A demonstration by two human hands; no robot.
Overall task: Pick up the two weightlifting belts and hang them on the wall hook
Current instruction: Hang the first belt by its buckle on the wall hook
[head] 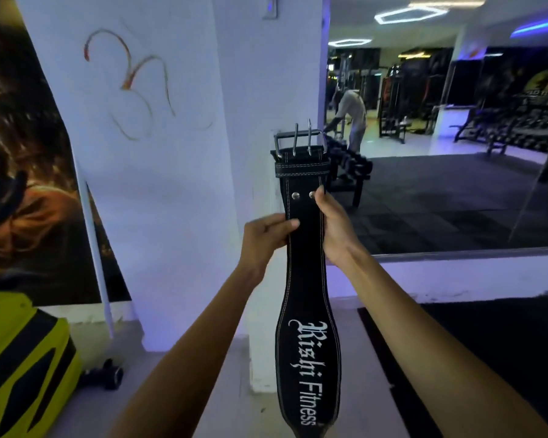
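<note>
A black weightlifting belt (307,279) with white stitching and white lettering hangs upright in front of the white pillar (178,184). Its steel double-prong buckle (299,142) is at the top, close against the pillar's right edge. My left hand (266,235) pinches the belt's left edge just below the two rivets. On the right edge, at the same height, my right hand (334,226) grips it. The hook itself is hidden behind the buckle. Only one belt is in view.
A large wall mirror (440,121) to the right reflects the gym, racks and a person. A yellow-and-black machine (23,358) stands at the lower left, with a small dark dumbbell (105,373) on the floor beside it. A poster (29,184) covers the left wall.
</note>
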